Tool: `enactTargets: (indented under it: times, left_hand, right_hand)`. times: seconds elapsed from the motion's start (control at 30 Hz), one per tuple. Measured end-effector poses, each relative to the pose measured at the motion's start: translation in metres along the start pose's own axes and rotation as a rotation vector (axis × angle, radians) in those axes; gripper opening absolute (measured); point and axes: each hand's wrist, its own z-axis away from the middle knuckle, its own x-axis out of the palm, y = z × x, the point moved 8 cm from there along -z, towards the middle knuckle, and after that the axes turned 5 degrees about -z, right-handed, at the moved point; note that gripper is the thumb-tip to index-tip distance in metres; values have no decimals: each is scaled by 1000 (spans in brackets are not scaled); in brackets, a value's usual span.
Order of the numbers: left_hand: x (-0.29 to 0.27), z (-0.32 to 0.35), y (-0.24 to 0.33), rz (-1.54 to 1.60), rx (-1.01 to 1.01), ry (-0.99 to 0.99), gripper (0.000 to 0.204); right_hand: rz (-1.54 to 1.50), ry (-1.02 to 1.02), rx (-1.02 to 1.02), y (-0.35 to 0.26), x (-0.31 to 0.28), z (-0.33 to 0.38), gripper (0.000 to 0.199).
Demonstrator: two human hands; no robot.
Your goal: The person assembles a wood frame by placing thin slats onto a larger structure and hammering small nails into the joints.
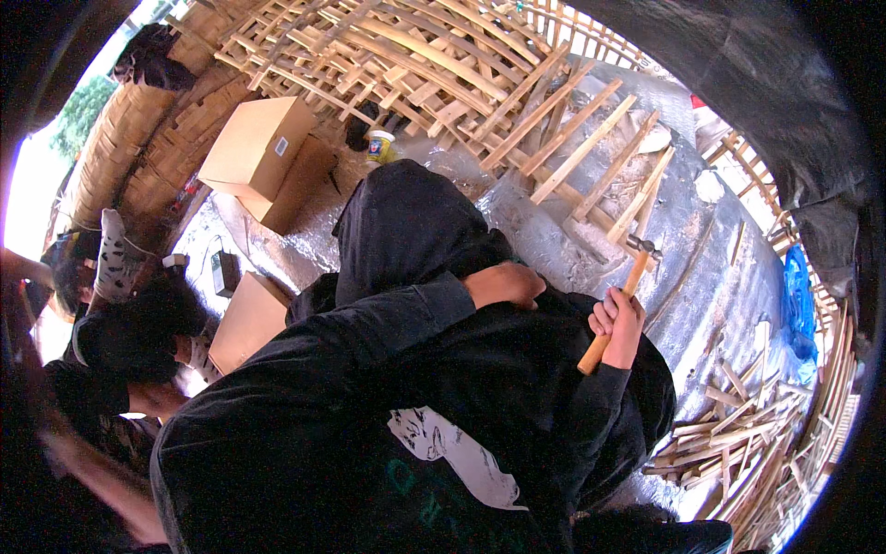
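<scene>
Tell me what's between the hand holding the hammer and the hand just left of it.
Black clothing lies between the right hand, closed around the hammer, and the left hand; the head view shows this.

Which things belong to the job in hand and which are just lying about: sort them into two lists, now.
Job in hand:
Dark metal hammer with a tan wooden handle, gripped in the right hand
Perhaps the long, pale wooden slats, not touched by either hand

Apparently just lying about:
Square-edged tan cardboard box
Small yellow-and-white tub
Crumpled blue plastic sheeting
</scene>
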Motion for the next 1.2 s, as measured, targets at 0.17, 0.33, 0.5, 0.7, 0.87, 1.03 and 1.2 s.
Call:
enactTargets:
  times: [0.17, 0.33, 0.5, 0.7, 0.87, 1.03, 1.2]
  left_hand:
    - [13, -11, -4, -14, 80, -48, 44]
    - [-7, 2, 13, 7, 211, 155, 42]
    - [-5, 0, 10, 39, 217, 269, 40]
    - [2, -11, 13, -16, 68, -65, 41]
    - [5, -13, 12, -8, 40, -95, 43]
    - [7, -15, 13, -21, 54, -75, 42]
    - [-18, -24, 23, 38, -47, -8, 39]
  right_hand:
    - [29, 23, 19, 4, 1, -2, 21]
    - [71, 55, 14, 7, -3, 0, 22]
    - [112, 79, 40, 12, -3, -4, 22]
    - [109, 95, 20, 12, -4, -3, 13]
    - [117, 109, 10, 13, -3, -3, 10]
    - [110, 112, -14, 13, -2, -2, 12]
    - [125, 123, -82, 10, 4, 0, 12]
